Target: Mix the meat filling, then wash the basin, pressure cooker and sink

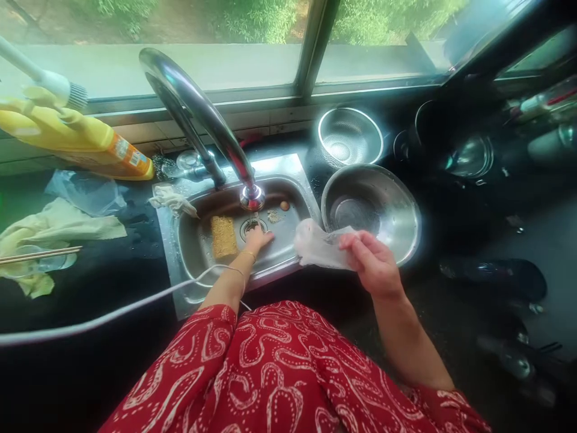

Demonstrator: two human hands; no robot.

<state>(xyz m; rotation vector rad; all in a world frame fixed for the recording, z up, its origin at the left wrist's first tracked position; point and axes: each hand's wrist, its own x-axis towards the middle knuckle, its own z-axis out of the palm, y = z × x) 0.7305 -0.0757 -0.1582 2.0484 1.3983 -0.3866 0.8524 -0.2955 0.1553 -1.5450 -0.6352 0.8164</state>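
Note:
My left hand (258, 239) reaches down into the steel sink (297, 180), its fingers at the drain strainer (252, 225); whether it grips anything is hidden. A yellow scrub sponge (223, 236) lies on the sink floor just left of that hand. My right hand (372, 261) is held over the sink's right edge, pinching a thin clear plastic bag (318, 245). Food scraps (274, 215) and a small brown lump (284, 205) lie near the drain. The curved tap (198, 114) ends right above the drain.
A large steel bowl (387, 210) stands right of the sink, a steel colander (349, 137) behind it. Yellow detergent bottle (76, 141), brush (58, 84), cloths (54, 231) and chopsticks (40, 255) lie left. A white cable (112, 313) crosses the counter. Dark pots sit far right.

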